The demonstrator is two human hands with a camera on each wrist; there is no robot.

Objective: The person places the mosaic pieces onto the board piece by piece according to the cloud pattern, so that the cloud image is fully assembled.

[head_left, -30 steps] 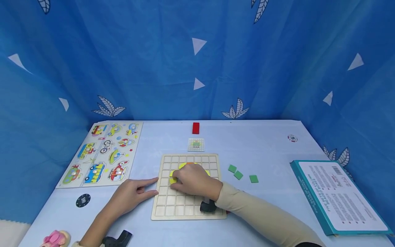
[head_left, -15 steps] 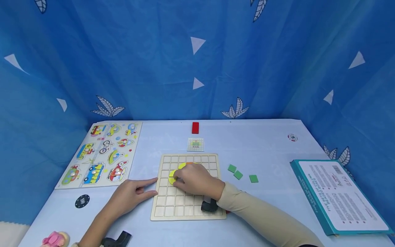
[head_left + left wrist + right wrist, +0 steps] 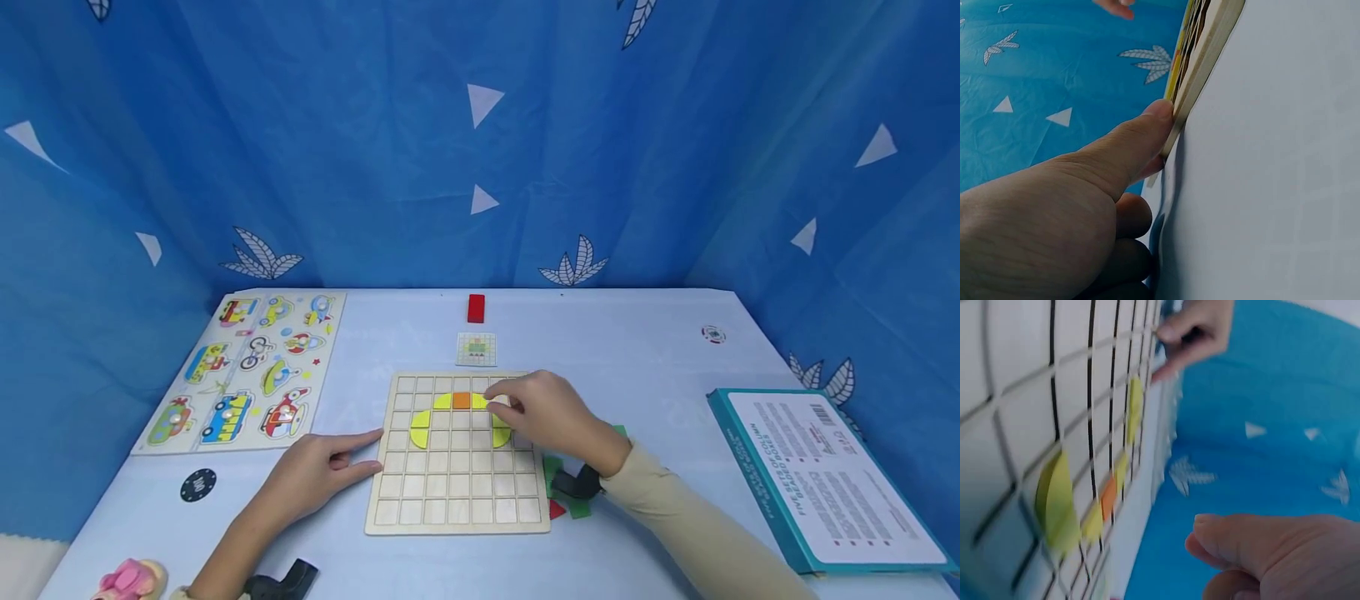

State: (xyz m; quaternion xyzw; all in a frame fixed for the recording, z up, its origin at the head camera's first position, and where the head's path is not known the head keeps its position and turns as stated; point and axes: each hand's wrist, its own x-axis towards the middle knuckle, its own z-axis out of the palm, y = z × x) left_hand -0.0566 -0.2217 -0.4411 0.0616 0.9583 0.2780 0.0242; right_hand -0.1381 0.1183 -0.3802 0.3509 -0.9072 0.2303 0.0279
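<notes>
A square wooden grid board point(image 3: 428, 508) lies mid-table. My left hand point(image 3: 311, 475) touches its left edge with index finger and thumb stretched out; the left wrist view shows the thumb point(image 3: 1159, 110) against the board's side. My right hand point(image 3: 551, 412) is over the board's upper right, thumb and index finger pointing left, nothing visible between them. Rounded yellow pieces point(image 3: 420, 429) and an orange square tile point(image 3: 461, 401) sit in the grid's upper half in an arch. In the right wrist view the right thumb point(image 3: 1225, 536) is apart from the pieces.
A small pattern card point(image 3: 476, 350) and a red block point(image 3: 476, 308) lie behind the board. Green tiles point(image 3: 581, 507) and a red piece point(image 3: 557, 509) show beside the right wrist. A picture puzzle point(image 3: 330, 312) is at left, a teal box point(image 3: 783, 533) at right, a black chip point(image 3: 198, 485) front left.
My right hand has moved right, from the yellow pieces on the left to the board's upper right, uncovering the arch. Its forearm now covers part of the green tiles. My left hand stays put.
</notes>
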